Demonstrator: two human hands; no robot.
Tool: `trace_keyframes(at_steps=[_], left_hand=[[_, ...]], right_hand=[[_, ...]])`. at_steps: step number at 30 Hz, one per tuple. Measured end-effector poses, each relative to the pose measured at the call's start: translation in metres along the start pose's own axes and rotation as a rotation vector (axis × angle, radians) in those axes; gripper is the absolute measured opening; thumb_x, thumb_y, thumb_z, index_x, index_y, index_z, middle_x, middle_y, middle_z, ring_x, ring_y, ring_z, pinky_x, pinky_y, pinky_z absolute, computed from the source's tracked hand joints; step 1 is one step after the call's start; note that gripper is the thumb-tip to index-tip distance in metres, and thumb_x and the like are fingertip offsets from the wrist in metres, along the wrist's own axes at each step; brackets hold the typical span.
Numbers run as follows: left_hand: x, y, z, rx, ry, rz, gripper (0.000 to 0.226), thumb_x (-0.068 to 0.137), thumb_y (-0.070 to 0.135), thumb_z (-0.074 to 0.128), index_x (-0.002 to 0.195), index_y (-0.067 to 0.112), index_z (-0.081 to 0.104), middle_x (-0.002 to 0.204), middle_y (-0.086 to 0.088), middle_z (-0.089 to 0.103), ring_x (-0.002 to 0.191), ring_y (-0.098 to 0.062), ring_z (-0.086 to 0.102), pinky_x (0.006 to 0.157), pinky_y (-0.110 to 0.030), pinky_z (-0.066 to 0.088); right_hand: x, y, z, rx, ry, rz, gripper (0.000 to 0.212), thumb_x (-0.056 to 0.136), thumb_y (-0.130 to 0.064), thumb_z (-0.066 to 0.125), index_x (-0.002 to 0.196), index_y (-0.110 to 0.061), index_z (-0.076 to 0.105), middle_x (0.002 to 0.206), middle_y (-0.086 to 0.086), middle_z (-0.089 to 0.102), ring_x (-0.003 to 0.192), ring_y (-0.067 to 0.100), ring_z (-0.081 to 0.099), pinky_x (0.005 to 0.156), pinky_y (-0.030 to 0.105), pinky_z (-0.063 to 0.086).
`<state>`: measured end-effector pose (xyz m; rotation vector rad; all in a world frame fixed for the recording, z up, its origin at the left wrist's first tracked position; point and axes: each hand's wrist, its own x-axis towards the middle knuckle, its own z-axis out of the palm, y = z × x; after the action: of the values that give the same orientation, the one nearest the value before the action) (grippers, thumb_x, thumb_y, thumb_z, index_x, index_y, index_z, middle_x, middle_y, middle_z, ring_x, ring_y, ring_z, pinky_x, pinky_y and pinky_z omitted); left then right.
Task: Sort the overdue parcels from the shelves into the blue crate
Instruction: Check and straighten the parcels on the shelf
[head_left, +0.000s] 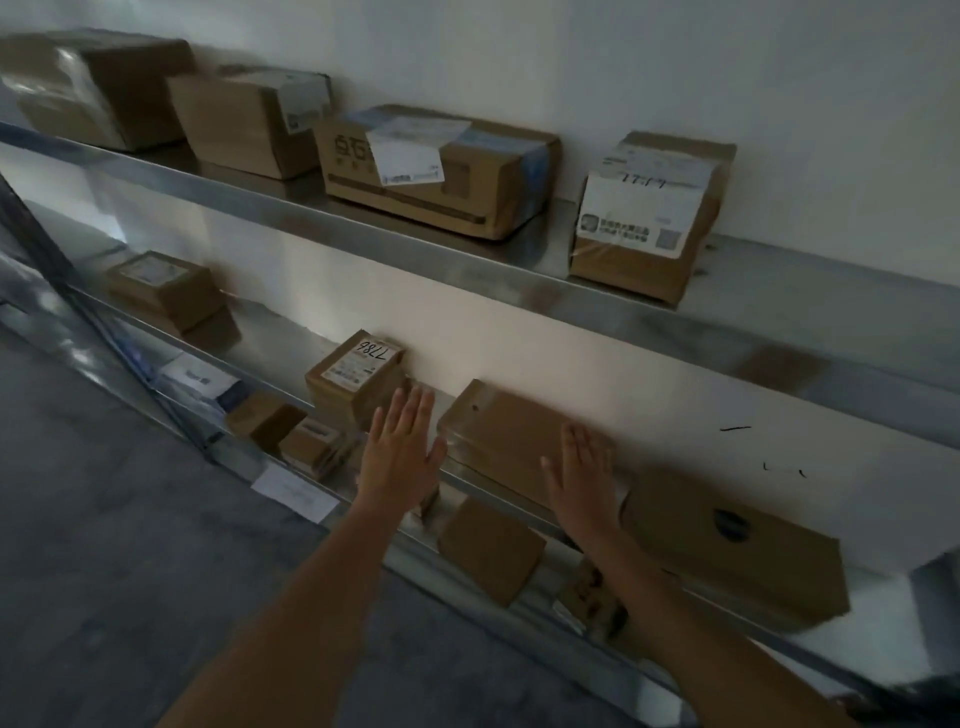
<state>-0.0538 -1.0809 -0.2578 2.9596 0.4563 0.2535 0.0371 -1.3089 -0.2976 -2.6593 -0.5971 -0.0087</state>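
A flat brown parcel (501, 431) lies on the middle metal shelf (291, 332). My left hand (400, 447) is stretched out with straight fingers just left of it, in front of a small box marked 7786 (358, 371). My right hand (584, 473) is also flat and open, over the parcel's right end. Neither hand holds anything. A larger flat carton (737, 545) lies to the right on the same shelf. The blue crate is not in view.
The top shelf (363, 239) carries several cardboard boxes, one with a white label (649, 218). More small boxes (171, 291) sit left on the middle shelf, others (488, 551) on the lower one. Grey floor (130, 545) lies at the left.
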Motion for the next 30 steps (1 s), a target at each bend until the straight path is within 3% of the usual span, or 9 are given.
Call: trace_keyframes(at_steps=[4,8,12,16,19,21,24,27,30], left_hand=[[0.031,-0.009,0.026,-0.032,-0.067,0.05,0.066,0.098,0.048,0.016,0.153,0.017,-0.002,0.161,-0.005,-0.001,0.148,-0.023,-0.006,0.119,-0.039,-0.004],[0.06,-0.016,0.047,-0.163,-0.165,0.088,0.063,0.101,0.043,0.024,0.153,0.016,0.001,0.161,-0.005,0.001,0.149,-0.023,-0.002,0.121,-0.042,0.0],[0.084,-0.016,0.065,-0.529,-0.393,-0.052,0.068,0.1,0.037,0.036,0.152,0.013,-0.001,0.153,-0.013,0.028,0.137,-0.03,0.035,0.111,-0.047,0.034],[0.089,-0.025,0.07,-0.892,-0.586,-0.186,0.051,0.099,0.029,0.047,0.141,0.008,0.028,0.117,-0.009,0.059,0.095,-0.019,0.061,0.076,-0.028,0.051],[0.09,-0.036,0.073,-1.01,-0.578,-0.232,0.056,0.088,0.046,0.057,0.123,0.004,0.047,0.096,-0.002,0.063,0.086,-0.019,0.063,0.069,-0.026,0.051],[0.092,-0.038,0.062,-1.093,-0.537,-0.277,0.045,0.091,0.043,0.057,0.118,0.008,0.052,0.099,-0.002,0.064,0.094,-0.02,0.065,0.072,-0.022,0.052],[0.095,-0.046,0.035,-1.224,-0.462,-0.357,0.018,0.1,0.028,0.044,0.096,0.016,0.058,0.084,0.003,0.058,0.077,-0.006,0.056,0.062,-0.01,0.046],[0.098,-0.06,0.019,-1.339,-0.409,-0.428,0.028,0.101,0.03,0.042,0.078,0.022,0.056,0.082,0.003,0.057,0.078,-0.006,0.051,0.081,-0.022,0.04],[0.1,-0.067,0.017,-1.438,-0.41,-0.467,0.024,0.099,0.037,0.044,0.089,0.027,0.064,0.108,0.0,0.064,0.106,-0.014,0.056,0.105,-0.035,0.037]], right_hand=[[0.016,0.006,0.013,-0.092,-0.039,0.072,0.065,0.102,-0.045,0.029,0.155,-0.008,0.015,0.161,0.01,0.019,0.149,0.025,0.012,0.122,0.042,0.004],[0.021,0.007,0.028,-0.202,-0.051,0.171,0.081,0.092,-0.059,0.0,0.155,-0.011,0.016,0.163,0.006,0.014,0.151,0.023,0.003,0.122,0.045,0.0],[0.02,-0.002,0.032,-0.208,-0.042,0.312,0.074,0.094,-0.063,0.01,0.154,-0.021,0.021,0.163,0.004,0.011,0.15,0.027,0.002,0.119,0.055,0.005],[0.013,-0.011,0.029,0.145,0.037,0.587,0.087,0.088,-0.063,0.05,0.154,-0.024,0.009,0.161,0.008,0.002,0.147,0.034,0.011,0.115,0.053,0.027],[0.016,-0.023,0.018,0.538,0.158,0.719,0.098,0.081,-0.049,0.072,0.15,-0.02,0.009,0.151,0.011,0.025,0.134,0.03,0.037,0.109,0.044,0.038],[0.016,-0.028,0.006,0.698,0.218,0.78,0.09,0.081,-0.041,0.074,0.145,-0.012,0.017,0.137,0.009,0.041,0.119,0.025,0.05,0.098,0.036,0.044],[0.012,-0.028,-0.014,0.771,0.241,0.812,0.066,0.087,-0.053,0.06,0.131,-0.007,0.044,0.119,0.008,0.059,0.091,0.015,0.059,0.075,0.027,0.047],[0.005,-0.026,-0.028,0.897,0.237,0.76,0.077,0.076,-0.079,0.05,0.118,-0.015,0.062,0.112,0.009,0.068,0.097,0.023,0.065,0.085,0.04,0.053],[0.0,-0.039,-0.034,0.996,0.223,0.745,0.073,0.077,-0.072,0.048,0.122,-0.017,0.061,0.112,0.005,0.07,0.106,0.023,0.063,0.091,0.04,0.049]])
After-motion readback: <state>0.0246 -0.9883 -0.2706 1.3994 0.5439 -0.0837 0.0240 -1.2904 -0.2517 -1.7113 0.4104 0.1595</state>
